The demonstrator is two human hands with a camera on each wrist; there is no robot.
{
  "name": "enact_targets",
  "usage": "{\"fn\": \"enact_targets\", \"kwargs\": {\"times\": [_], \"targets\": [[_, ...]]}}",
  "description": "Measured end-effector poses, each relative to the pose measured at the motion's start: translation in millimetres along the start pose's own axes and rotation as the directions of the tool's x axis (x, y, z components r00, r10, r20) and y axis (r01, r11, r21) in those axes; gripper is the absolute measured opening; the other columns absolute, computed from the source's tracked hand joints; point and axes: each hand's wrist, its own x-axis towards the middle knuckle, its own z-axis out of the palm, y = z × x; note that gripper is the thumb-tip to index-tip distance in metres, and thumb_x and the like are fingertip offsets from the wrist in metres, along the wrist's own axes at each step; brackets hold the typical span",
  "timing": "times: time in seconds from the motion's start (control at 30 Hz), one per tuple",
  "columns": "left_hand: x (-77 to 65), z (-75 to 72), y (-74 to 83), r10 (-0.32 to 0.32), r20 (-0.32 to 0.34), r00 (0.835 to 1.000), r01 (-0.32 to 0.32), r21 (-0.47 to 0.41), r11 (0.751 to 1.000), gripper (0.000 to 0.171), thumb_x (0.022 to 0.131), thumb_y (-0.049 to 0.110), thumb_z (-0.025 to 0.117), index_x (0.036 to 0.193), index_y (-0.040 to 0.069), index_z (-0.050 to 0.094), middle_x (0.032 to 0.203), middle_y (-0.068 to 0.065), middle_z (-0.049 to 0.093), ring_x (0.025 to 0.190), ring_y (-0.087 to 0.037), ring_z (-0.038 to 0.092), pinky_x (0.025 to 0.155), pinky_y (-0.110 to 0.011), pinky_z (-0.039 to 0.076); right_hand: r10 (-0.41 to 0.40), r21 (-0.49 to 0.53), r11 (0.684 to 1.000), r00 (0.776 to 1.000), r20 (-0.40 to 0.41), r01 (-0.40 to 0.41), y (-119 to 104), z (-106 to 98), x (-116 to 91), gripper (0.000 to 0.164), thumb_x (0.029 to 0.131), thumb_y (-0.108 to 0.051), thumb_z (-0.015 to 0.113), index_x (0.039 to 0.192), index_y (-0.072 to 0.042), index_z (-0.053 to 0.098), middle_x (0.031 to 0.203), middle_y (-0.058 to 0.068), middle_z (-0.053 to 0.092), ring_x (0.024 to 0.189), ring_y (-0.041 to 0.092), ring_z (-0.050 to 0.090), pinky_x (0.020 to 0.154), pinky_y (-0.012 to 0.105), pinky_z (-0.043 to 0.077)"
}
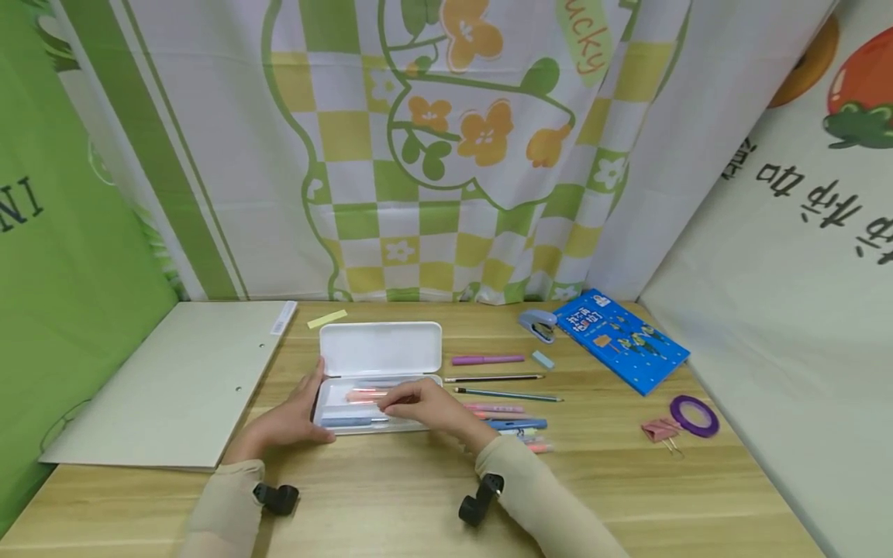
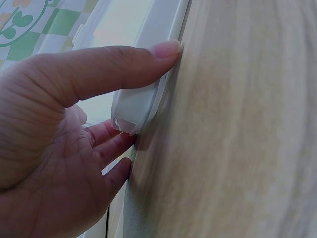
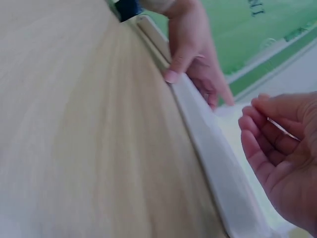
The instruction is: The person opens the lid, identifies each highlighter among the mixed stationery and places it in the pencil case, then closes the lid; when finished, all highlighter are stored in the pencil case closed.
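A white pencil case [image 1: 380,349] lies on the table with its lid raised at the back. My left hand [image 1: 301,412] grips its left end; the left wrist view shows the thumb across the front wall and the fingers behind the corner. Inside the case are pinkish-orange pens [image 1: 363,396] and a blue pen [image 1: 345,421]. My right hand [image 1: 427,407] hovers over the case, partly covering the inside. In the right wrist view its fingers [image 3: 253,144] are curled and the thumb tip meets the index finger, with no object showing between them.
Right of the case lie a purple pen [image 1: 488,359], two pencils [image 1: 509,394], an eraser [image 1: 543,359] and several pens and highlighters [image 1: 516,424]. Farther right are a stapler [image 1: 539,325], a blue book [image 1: 621,341], purple tape [image 1: 695,416] and a pink binder clip [image 1: 660,430]. A large board [image 1: 167,380] lies left.
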Motion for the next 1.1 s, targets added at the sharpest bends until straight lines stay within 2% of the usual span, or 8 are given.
{"fn": "enact_targets", "kwargs": {"times": [0.13, 0.23, 0.3, 0.43, 0.57, 0.8, 1.1], "targets": [[1.0, 0.8, 0.7, 0.0, 0.006, 1.0, 0.0, -0.005, 1.0, 0.13, 0.066, 0.018, 0.083, 0.146, -0.002, -0.018, 0.148, -0.036, 0.002, 0.136, -0.051, 0.001, 0.108, -0.062, 0.007, 0.038, 0.075, 0.996, 0.999, -0.005, -0.038, -1.0, -22.3, -17.2, 0.024, 0.092, -0.008, 0.059, 0.111, 0.006, 0.066, 0.112, 0.016, 0.066, 0.096, 0.009, 0.061, 0.085, 0.028, 0.051], [1.0, 0.4, 0.9, 0.003, 0.004, 1.0, -0.003, -0.003, 1.0, 0.13, 0.066, 0.019, 0.083, 0.146, -0.003, -0.017, 0.148, -0.037, 0.002, 0.136, -0.052, 0.001, 0.108, -0.062, 0.008, 0.074, 0.056, 0.996, 0.997, -0.026, -0.072, 1.1, -41.5, -31.8, 0.026, 0.093, -0.011, 0.059, 0.112, 0.005, 0.065, 0.112, 0.015, 0.065, 0.095, 0.011, 0.061, 0.085, 0.036, 0.052], [0.9, -0.1, 0.7, 0.001, 0.003, 1.0, -0.001, -0.001, 1.0, 0.13, 0.066, 0.019, 0.083, 0.146, -0.003, -0.018, 0.148, -0.036, 0.002, 0.136, -0.051, 0.001, 0.108, -0.062, 0.008, 0.085, 0.026, 0.996, 0.995, -0.042, -0.084, 4.6, -55.5, -41.8, 0.027, 0.092, -0.013, 0.06, 0.112, 0.006, 0.065, 0.11, 0.015, 0.065, 0.094, 0.014, 0.062, 0.082, 0.038, 0.052], [0.6, -2.2, 1.1, 0.008, -0.004, 1.0, -0.008, -0.001, 1.0, 0.13, 0.066, 0.02, 0.083, 0.146, -0.003, -0.018, 0.148, -0.036, 0.004, 0.136, -0.051, 0.002, 0.108, -0.062, 0.008, 0.093, -0.092, 0.991, 0.992, -0.084, -0.101, 13.2, -83.3, -60.5, 0.025, 0.091, -0.012, 0.061, 0.109, 0.006, 0.066, 0.106, 0.017, 0.067, 0.093, 0.019, 0.063, 0.079, 0.03, 0.053], [-0.4, -4.3, 1.1, 0.014, -0.012, 1.0, -0.014, 0.004, 1.0, 0.13, 0.066, 0.02, 0.083, 0.146, -0.004, -0.017, 0.147, -0.037, 0.005, 0.135, -0.052, 0.002, 0.107, -0.063, 0.008, 0.062, -0.24, 0.967, 0.992, -0.105, -0.086, 21.4, -104.3, -74.8, 0.02, 0.09, -0.008, 0.061, 0.104, 0.004, 0.068, 0.101, 0.016, 0.068, 0.091, 0.019, 0.063, 0.078, 0.026, 0.051], [-0.3, -3.3, -2.5, 0.02, -0.02, 1.0, -0.02, 0.002, 1.0, 0.129, 0.065, 0.018, 0.084, 0.145, -0.006, -0.015, 0.145, -0.037, 0.011, 0.135, -0.051, 0.006, 0.108, -0.062, 0.007, 0.023, -0.413, 0.91, 0.997, -0.07, -0.05, 32.5, -119.2, -89.9, 0.014, 0.087, 0.001, 0.061, 0.097, 0.003, 0.07, 0.094, 0.012, 0.069, 0.087, 0.019, 0.063, 0.077, 0.027, 0.052], [1.1, 1.3, -4.2, 0.03, -0.018, 0.999, -0.03, -0.001, 1.0, 0.13, 0.065, 0.018, 0.084, 0.146, -0.005, -0.014, 0.144, -0.037, 0.014, 0.134, -0.051, 0.008, 0.107, -0.062, 0.008, 0.044, -0.504, 0.861, 0.997, -0.057, -0.067, 42.4, -123.1, -96.3, 0.014, 0.086, 0.003, 0.061, 0.095, -0.002, 0.07, 0.093, 0.006, 0.068, 0.089, 0.019, 0.062, 0.077, 0.028, 0.052]]}}
